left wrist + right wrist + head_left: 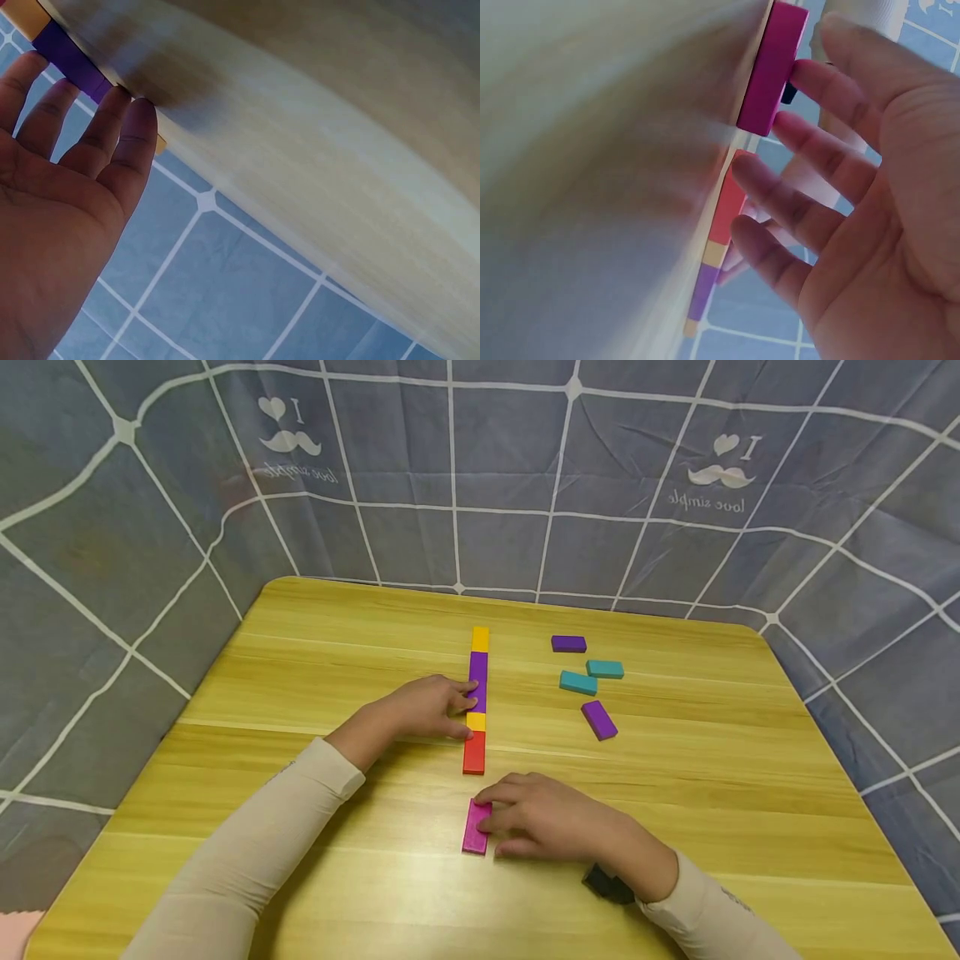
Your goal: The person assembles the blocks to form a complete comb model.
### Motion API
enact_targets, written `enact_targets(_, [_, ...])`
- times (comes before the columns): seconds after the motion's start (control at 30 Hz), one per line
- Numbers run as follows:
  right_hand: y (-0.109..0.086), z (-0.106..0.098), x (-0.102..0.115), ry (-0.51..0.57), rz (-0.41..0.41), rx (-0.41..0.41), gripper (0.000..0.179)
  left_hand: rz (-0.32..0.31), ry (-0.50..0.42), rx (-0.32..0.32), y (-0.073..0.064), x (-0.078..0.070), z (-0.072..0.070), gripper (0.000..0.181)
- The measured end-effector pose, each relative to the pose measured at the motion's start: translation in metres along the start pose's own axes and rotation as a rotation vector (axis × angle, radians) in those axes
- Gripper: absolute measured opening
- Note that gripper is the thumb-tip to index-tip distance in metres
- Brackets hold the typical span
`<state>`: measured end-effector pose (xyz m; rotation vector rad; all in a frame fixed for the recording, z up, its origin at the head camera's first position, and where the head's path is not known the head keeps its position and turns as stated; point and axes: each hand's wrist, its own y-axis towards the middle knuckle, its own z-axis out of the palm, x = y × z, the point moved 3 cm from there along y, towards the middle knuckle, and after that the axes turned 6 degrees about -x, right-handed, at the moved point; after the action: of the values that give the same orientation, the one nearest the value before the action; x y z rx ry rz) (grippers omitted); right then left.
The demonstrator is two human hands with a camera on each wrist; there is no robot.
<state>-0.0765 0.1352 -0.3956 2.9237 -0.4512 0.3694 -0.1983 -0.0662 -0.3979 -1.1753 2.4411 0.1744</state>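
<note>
A straight row of flat blocks runs down the middle of the table: a yellow block (pixel 481 639) at the far end, then a purple stretch (pixel 478 668), a short yellow piece (pixel 476 722) and a red block (pixel 474 753) nearest me. My left hand (pixel 431 708) lies at the row's left side, fingertips on the purple part and thumb by the red block's far end. Apart from the row, closer to me, is a pink block (pixel 474 835). Fingertips of my right hand (pixel 551 817) touch its right side and far end, the thumb off it; neither hand curls round a block.
Right of the row lie two purple blocks (pixel 568 644) and two teal blocks (pixel 604 669), all loose. A dark object (pixel 606 887) sits partly hidden under my right wrist. Grey checked cloth (pixel 510 460) hangs around the far and side edges of the wooden table (pixel 720 777).
</note>
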Motion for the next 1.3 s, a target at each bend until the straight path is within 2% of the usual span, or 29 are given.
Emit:
enact_targets(0.33, [0.007, 0.002, -0.001, 0.040, 0.077, -0.033, 0.014, -0.005, -0.007, -0.001, -0.001, -0.001, 0.001, 0.061])
enact_targets(0.7, [0.009, 0.006, -0.003, 0.042, 0.144, -0.038, 0.023, -0.007, -0.001, -0.009, 0.000, 0.001, 0.003, 0.061])
enact_targets(1.1, [0.014, 0.008, -0.011, 0.060, 0.182, -0.091, 0.021, 0.006, 0.004, -0.017, 0.000, 0.002, 0.003, 0.060])
enact_targets(1.3, [0.016, 0.008, -0.014, 0.058, 0.201, -0.090, 0.023, 0.005, 0.000, -0.011, 0.000, 0.000, 0.001, 0.060])
